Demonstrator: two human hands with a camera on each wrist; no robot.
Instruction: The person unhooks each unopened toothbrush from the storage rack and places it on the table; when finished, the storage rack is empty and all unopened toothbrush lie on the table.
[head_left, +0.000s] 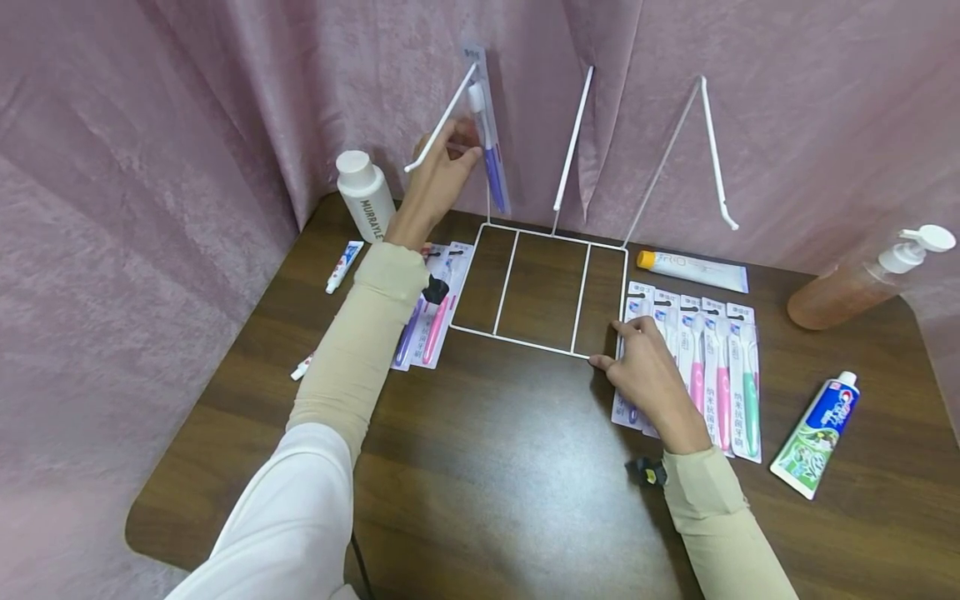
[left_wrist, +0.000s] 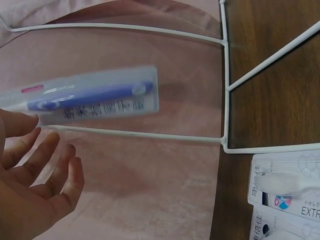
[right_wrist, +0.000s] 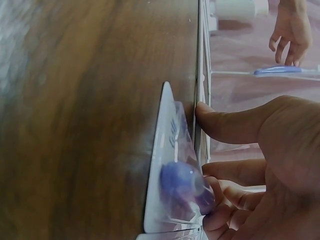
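Observation:
A white wire rack (head_left: 512, 339) stands against the curtain with three prongs reaching forward. At its left prong hangs a packaged purple toothbrush (head_left: 491, 162); the package looks slightly blurred in the left wrist view. My left hand (head_left: 442, 171) is right beside this package, thumb at its edge, fingers loosely spread in the left wrist view. My right hand (head_left: 647, 375) holds the rack's front right corner, thumb on the front wire and index finger on the side wire. Below that hand, a packaged toothbrush (right_wrist: 182, 185) lies close to its curled fingers in the right wrist view.
Several packaged toothbrushes (head_left: 742, 392) lie right of the rack, others (head_left: 431, 325) left. A yellow-capped tube (head_left: 693, 271), a green-and-blue toothpaste tube (head_left: 817, 433) and a pump bottle (head_left: 847, 292) stand or lie rightward. Leftward are a white bottle (head_left: 367, 200) and a small tube (head_left: 345, 267).

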